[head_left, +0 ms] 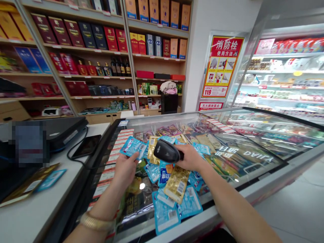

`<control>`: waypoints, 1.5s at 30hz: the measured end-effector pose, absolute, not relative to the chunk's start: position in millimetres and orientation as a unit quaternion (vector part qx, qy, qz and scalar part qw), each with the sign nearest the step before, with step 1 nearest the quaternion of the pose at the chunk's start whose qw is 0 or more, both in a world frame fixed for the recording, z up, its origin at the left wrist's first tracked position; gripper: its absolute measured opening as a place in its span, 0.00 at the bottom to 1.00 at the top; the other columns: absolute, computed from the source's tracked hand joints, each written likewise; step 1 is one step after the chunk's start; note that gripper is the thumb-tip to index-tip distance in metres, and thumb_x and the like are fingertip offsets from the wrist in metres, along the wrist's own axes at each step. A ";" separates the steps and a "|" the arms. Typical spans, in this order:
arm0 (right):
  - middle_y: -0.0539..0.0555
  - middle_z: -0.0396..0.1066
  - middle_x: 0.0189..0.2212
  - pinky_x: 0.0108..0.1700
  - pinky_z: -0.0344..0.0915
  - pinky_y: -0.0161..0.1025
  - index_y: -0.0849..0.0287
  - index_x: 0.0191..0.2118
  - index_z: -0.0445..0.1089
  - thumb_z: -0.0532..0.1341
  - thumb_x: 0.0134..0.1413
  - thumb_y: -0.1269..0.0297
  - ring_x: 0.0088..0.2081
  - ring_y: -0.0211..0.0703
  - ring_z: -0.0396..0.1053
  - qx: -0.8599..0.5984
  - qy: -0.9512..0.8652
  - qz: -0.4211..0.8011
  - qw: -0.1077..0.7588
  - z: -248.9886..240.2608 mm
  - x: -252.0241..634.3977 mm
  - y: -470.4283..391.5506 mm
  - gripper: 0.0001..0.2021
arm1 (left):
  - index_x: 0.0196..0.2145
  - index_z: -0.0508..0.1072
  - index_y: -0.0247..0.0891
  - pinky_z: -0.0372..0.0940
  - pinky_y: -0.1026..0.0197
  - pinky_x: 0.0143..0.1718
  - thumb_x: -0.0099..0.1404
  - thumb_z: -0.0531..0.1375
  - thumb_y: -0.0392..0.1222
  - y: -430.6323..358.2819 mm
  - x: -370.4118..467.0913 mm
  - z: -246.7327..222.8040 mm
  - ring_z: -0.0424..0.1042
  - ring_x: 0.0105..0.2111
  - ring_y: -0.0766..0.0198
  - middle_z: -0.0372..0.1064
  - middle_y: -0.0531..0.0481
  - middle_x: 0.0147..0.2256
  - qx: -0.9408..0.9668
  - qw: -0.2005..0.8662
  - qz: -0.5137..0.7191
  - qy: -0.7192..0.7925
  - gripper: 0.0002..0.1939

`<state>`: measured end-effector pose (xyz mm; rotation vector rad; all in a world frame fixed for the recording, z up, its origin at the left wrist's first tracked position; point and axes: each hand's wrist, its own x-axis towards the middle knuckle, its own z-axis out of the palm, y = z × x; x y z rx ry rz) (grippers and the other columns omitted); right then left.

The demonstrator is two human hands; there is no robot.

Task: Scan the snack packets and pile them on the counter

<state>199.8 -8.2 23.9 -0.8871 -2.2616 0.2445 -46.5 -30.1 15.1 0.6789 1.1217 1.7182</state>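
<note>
My left hand (128,166) pinches a light blue snack packet (133,147) by its lower right edge, above the glass lid of the freezer. Closed around the handle of a black barcode scanner (167,152) is my right hand (190,157); the scanner's head points left toward that packet. Below and between both hands lies a loose pile of packets: several blue ones (167,216), a gold packet (177,184) with its barcode up, and another gold packet (152,150) partly behind the scanner.
A glass-topped chest freezer (243,158) fills the middle and right. On the white counter (27,216) at left are a dark terminal (63,131), a phone (87,146), a cable, and gold and blue packets (52,180). Shelves of boxes (98,50) stand behind.
</note>
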 end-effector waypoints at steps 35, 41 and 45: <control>0.52 0.74 0.30 0.36 0.60 0.34 0.56 0.36 0.70 0.64 0.48 0.59 0.34 0.44 0.72 -0.367 -0.881 0.083 0.286 23.9 192.0 -10.6 0.09 | 0.32 0.70 0.38 0.66 0.61 0.37 0.39 0.69 0.36 -33.4 -42.3 15.2 0.73 0.32 0.63 0.74 0.52 0.30 0.284 0.463 0.714 0.442 0.20; 0.53 0.75 0.31 0.35 0.62 0.35 0.57 0.37 0.71 0.62 0.46 0.62 0.32 0.44 0.71 -0.362 -0.852 0.076 0.371 28.4 205.8 -5.5 0.10 | 0.37 0.70 0.39 0.67 0.61 0.38 0.41 0.71 0.39 -32.6 -46.7 13.3 0.74 0.35 0.62 0.75 0.52 0.32 0.305 0.431 0.719 0.451 0.23; 0.54 0.75 0.30 0.35 0.63 0.36 0.57 0.38 0.72 0.60 0.45 0.61 0.31 0.46 0.71 -0.446 -0.773 0.026 0.451 30.4 231.7 7.5 0.12 | 0.40 0.69 0.39 0.69 0.60 0.36 0.42 0.71 0.42 -27.1 -45.5 17.5 0.75 0.33 0.61 0.76 0.51 0.34 0.353 0.415 0.700 0.462 0.26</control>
